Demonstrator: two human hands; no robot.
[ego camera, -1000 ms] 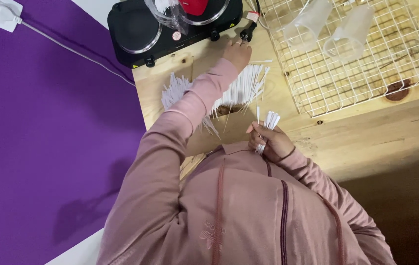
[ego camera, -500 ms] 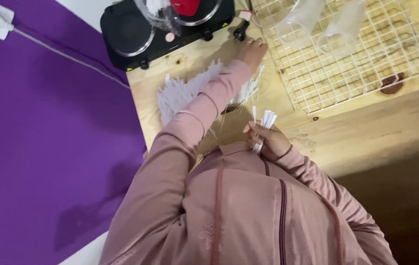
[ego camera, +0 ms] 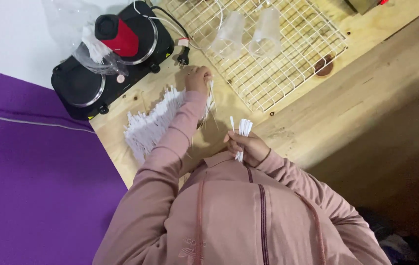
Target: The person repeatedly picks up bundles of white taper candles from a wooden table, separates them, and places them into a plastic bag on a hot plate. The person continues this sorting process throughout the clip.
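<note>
Gripping a small bunch of thin white paper-wrapped sticks point(ego camera: 241, 133) upright in a closed fist, the right hand point(ego camera: 247, 147) sits just above the chest near the middle of the frame, the tips fanned out above the knuckles so more can seemingly be added to the bundle. Up and to the left, the left hand point(ego camera: 198, 80) reaches out along a fully stretched pink sleeve point(ego camera: 170, 142), fingers curled down and pinching at the far end of a large loose heap of the same white sticks point(ego camera: 148, 125) spread across the pale wooden tabletop point(ego camera: 317, 113); the heap lies within easy reach of that arm, which likely explains the split of work between picking and holding. Just beyond the left hand lies a white wire grid rack point(ego camera: 278, 64) carrying two clear plastic cups point(ego camera: 248, 35) on their sides. In the upper left of the frame stands a black two-ring hotplate point(ego camera: 106, 68) with crumpled clear plastic and a red cylinder with a black cap point(ego camera: 117, 35) resting on it. A purple surface point(ego camera: 33, 186) fills the lower left.
</note>
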